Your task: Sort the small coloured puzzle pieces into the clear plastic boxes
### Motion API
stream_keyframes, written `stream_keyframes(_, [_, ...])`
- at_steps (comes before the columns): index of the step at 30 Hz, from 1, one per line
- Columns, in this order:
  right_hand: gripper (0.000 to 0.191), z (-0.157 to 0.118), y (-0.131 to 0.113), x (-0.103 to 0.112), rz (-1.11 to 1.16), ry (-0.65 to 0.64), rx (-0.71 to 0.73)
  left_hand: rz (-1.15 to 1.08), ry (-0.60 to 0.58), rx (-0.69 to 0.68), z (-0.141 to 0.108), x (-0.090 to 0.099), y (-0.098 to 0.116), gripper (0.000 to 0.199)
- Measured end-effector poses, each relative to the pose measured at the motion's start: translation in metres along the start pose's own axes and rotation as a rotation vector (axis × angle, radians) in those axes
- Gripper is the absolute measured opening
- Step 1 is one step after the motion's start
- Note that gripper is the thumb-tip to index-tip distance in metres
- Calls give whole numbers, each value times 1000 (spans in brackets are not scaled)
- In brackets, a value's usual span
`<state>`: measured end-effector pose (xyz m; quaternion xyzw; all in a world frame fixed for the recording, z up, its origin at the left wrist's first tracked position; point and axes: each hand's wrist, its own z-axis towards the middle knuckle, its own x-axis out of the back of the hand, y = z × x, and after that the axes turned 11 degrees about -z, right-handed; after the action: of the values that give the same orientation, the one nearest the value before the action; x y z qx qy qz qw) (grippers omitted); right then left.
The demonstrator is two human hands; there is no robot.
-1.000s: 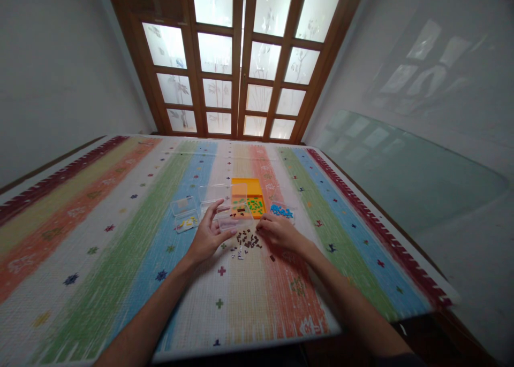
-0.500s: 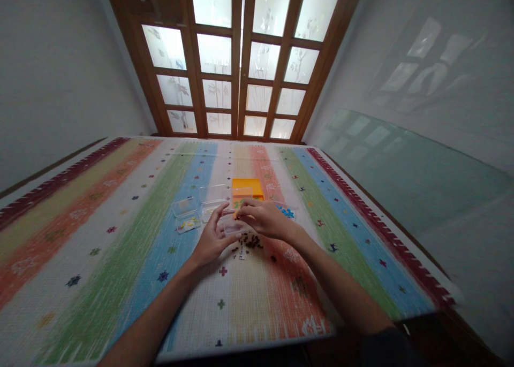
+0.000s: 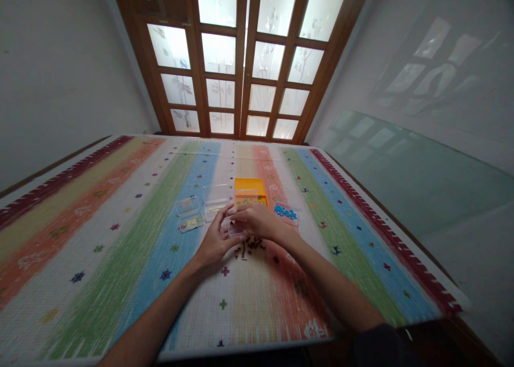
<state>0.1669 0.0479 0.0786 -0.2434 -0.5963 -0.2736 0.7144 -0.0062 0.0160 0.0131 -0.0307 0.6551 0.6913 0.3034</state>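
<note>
Clear plastic box [image 3: 236,229]: located just above the worktop [image 3: 152,281], near its middle, between the two hands. A few dark bits show through it. Left hand [image 3: 216,239] grasps the box at its left side, thumb on the near side, fingers spread on the far side. Right hand [image 3: 257,219] is arched over the box, fingers bent downward; whether it pinches a piece cannot be told, as the fingertips are hidden.

Directly below, on the cloth: loose pile of small brown pieces [image 3: 254,244], with one brown piece [image 3: 276,259] apart to the right. Small dark-and-white pieces [image 3: 243,257] lie just nearer the person.

Beyond the hands: orange case [image 3: 249,185], open, green pieces [image 3: 243,201] inside, partly covered by the right hand. To its right, tray of blue pieces [image 3: 285,212]. To the left, open clear case with yellow pieces [image 3: 191,221]; between that and the left hand, another clear case [image 3: 212,211] with pale pieces.

Striped cloth [image 3: 249,303] covers the worktop. Background: wooden doors [image 3: 243,89] with frosted panes.
</note>
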Motion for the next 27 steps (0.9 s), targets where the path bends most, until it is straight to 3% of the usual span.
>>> stream_keyframes(9, [18, -14, 17, -2, 174, 110, -40, -6, 24, 3, 0, 1, 2, 82])
stream_keyframes(18, [16, -54, 33, 15, 238, 302, -135, 38, 55, 1, 1, 6, 5, 84])
stream_keyframes(23, [13, -75, 39, -9, 306, 90, -115, 41, 65, -20, 4, 7, 7, 82])
stream_keyframes(27, [22, -83, 35, -29, 278, -44, -132, 62, 81, -22, 4, 8, 8, 83])
